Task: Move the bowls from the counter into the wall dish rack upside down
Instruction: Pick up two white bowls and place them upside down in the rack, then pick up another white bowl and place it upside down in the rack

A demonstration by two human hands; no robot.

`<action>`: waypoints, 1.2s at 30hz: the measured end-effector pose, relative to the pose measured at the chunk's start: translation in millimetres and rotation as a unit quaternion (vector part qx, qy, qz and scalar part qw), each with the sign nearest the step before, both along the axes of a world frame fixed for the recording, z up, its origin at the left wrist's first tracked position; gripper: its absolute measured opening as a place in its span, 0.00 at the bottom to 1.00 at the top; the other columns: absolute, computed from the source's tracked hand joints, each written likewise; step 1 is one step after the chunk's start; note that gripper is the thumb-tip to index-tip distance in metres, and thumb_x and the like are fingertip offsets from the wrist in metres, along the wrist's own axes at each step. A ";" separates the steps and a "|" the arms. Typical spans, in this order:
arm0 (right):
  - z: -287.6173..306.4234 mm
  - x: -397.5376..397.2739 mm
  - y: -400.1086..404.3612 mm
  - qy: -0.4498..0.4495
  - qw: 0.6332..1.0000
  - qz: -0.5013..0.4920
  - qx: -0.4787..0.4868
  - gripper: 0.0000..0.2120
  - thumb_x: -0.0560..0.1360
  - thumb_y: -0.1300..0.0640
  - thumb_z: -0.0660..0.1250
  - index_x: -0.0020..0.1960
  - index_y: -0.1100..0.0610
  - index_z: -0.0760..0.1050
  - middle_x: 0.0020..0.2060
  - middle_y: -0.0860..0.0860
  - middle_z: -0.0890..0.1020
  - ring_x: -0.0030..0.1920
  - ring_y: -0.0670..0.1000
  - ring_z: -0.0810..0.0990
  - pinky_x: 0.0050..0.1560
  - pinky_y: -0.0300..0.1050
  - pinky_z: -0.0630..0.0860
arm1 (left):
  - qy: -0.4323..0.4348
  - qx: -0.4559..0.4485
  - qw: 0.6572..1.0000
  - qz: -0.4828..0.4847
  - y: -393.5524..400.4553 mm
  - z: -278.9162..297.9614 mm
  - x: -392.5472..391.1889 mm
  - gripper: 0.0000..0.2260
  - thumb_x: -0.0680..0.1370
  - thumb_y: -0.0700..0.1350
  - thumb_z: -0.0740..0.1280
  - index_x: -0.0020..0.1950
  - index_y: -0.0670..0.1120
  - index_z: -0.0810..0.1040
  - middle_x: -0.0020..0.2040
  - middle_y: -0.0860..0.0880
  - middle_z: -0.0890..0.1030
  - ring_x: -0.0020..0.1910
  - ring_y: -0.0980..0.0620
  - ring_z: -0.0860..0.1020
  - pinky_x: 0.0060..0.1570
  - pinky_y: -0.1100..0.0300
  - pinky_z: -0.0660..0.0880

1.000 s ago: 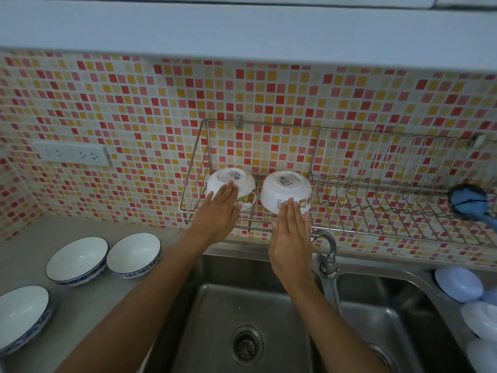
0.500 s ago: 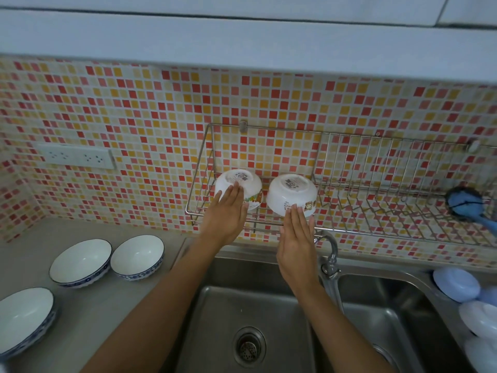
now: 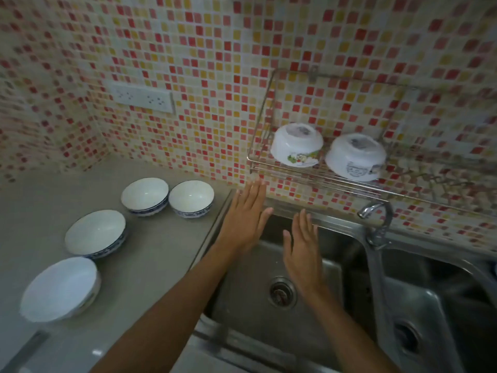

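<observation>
Both the left hand (image 3: 246, 219) and right hand (image 3: 304, 249) were spread flat, holding nothing, over the steel sink (image 3: 269, 327). Two white picture-printed bowls (image 3: 296, 148) sat inverted in the wire wall rack (image 3: 269, 114); four blue-rimmed white bowls (image 3: 191, 197) waited on the grey surface (image 3: 150, 262), where a hasty reach might knock neighbours together.

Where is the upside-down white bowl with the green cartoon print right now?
In the head view, the white bowl with the green cartoon print sits upside down at the left end of the wire wall dish rack, beside another inverted white bowl to its right.
</observation>
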State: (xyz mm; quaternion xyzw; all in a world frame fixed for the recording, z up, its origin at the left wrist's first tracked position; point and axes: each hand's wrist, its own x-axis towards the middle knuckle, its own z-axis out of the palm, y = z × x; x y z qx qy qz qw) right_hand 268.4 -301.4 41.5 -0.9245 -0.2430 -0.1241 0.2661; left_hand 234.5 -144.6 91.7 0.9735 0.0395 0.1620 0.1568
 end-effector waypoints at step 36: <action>-57.6 -147.8 247.8 0.396 0.913 0.090 -0.049 0.16 0.77 0.55 0.53 0.54 0.61 0.75 0.52 0.60 0.81 0.52 0.61 0.77 0.50 0.49 0.74 | 0.026 -0.414 0.842 0.346 222.6 -104.1 -231.2 0.14 0.82 0.45 0.57 0.58 0.38 0.77 0.52 0.41 0.76 0.48 0.48 0.73 0.47 0.59 0.66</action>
